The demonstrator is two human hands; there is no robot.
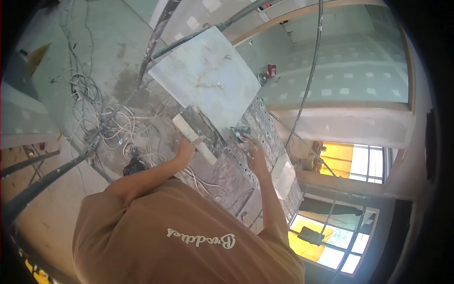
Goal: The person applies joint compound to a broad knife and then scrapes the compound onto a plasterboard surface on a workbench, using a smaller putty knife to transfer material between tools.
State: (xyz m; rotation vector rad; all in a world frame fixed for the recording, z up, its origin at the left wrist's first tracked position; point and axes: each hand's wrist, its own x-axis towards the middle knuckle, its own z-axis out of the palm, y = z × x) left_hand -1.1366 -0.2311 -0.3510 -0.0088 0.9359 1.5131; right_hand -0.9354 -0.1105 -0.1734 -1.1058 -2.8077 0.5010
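Two grips, apart: left hand (184, 151) clamped round a pale bar (186, 128) slanting far-left to near-right, right hand (254, 154) round a scraper (238, 131) (nearer the white board (208, 66) ahead).

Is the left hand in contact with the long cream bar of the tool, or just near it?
Touching. The head view shows the left hand gripping the cream bar, its fingers overlapping the bar's middle.

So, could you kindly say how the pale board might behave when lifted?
The board is probably stiff, as it lies flat. It looks thin, so perhaps light for its size. Being broad, it may tip if held one-handed.
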